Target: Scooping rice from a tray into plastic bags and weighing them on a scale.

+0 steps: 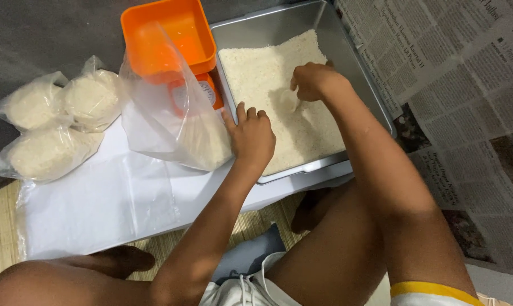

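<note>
rice (267,68) (in tray (358,62)), right hand (313,79) scooping, left hand (250,136) holding bag (165,119)

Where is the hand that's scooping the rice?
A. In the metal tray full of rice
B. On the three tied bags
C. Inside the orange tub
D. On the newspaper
A. The right hand is down in the rice inside the metal tray, while the left hand holds the open plastic bag at the tray's edge.

Left hand (252,136) extended forward, palm down, fingers curled loosely, thumb out to the side. Right hand (314,79) further forward, closed in a loose fist, knuckles up. Both forearms bare, angled inward.
</note>
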